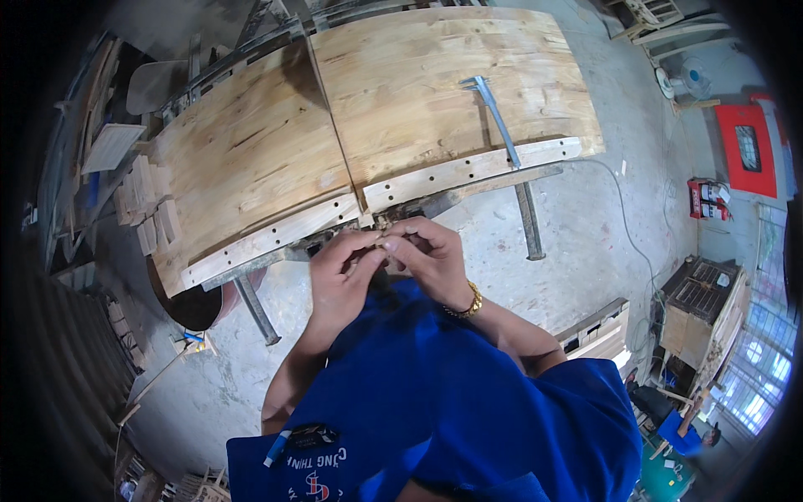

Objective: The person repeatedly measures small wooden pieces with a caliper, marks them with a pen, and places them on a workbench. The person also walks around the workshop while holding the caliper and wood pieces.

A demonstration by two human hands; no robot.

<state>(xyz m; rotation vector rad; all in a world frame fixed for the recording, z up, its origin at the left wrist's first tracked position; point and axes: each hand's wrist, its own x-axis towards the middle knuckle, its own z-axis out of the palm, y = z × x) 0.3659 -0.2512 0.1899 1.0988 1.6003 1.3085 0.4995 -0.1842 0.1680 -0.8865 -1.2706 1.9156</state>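
Observation:
My left hand (343,272) and my right hand (432,261) meet in front of my body, just off the near edge of the worktable. Fingers and thumbs of both are pinched together at one spot; whatever is between them is too small or hidden to name. A gold bracelet (474,301) circles my right wrist. Just beyond my fingers a narrow gap (339,134) splits the wooden tabletop (242,159). Along its near edge runs a pale wood strip (477,170) dotted with dark holes. Across the right part lies a caliper (495,117), its lower end over that strip.
Small wood blocks (149,201) are stacked at the tabletop's left end. Metal legs (529,222) reach down to the concrete floor. A cable (627,217) trails over the floor at right, near a wooden cabinet (703,305). Another person (677,431) is at the far lower right.

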